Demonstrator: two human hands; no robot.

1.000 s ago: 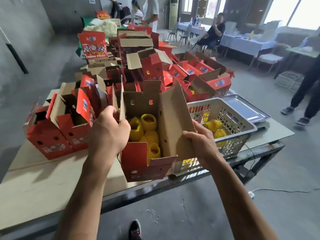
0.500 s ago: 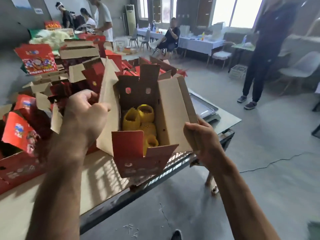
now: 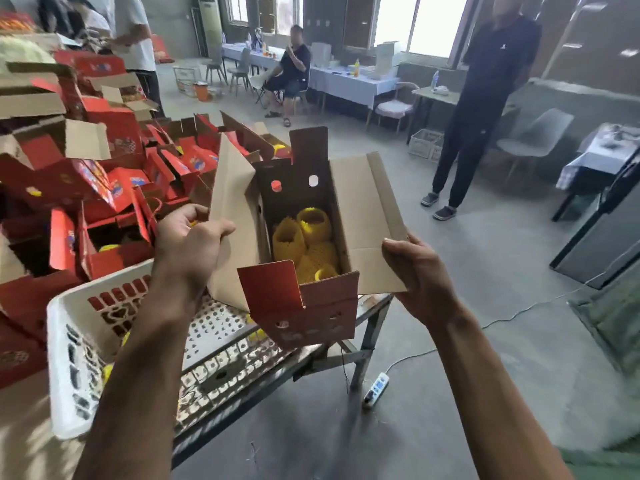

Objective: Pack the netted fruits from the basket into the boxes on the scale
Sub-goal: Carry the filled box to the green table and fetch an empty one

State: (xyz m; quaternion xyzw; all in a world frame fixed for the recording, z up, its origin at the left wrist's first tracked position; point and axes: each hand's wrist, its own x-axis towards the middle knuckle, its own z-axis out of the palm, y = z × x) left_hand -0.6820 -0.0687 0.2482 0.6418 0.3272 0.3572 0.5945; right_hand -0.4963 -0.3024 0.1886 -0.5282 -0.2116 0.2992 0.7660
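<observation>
I hold an open red cardboard box (image 3: 311, 306) in the air above the table's right end. Several fruits in yellow net sleeves (image 3: 308, 240) lie inside it. My left hand (image 3: 188, 242) grips the box's left brown flap. My right hand (image 3: 415, 271) grips the right flap from outside. Below the box stands the white perforated basket (image 3: 62, 341), with a few yellow netted fruits (image 3: 107, 370) showing through its holes. The scale is not in sight.
Many open red boxes (image 3: 114, 188) are piled on the table at the left. A power strip (image 3: 375, 389) and cable lie on the floor. A person in dark clothes (image 3: 485, 98) stands to the right, others are further back.
The box has been lifted and carried rightward past the basket, and the camera has turned right. Both hands keep their hold on the flaps.
</observation>
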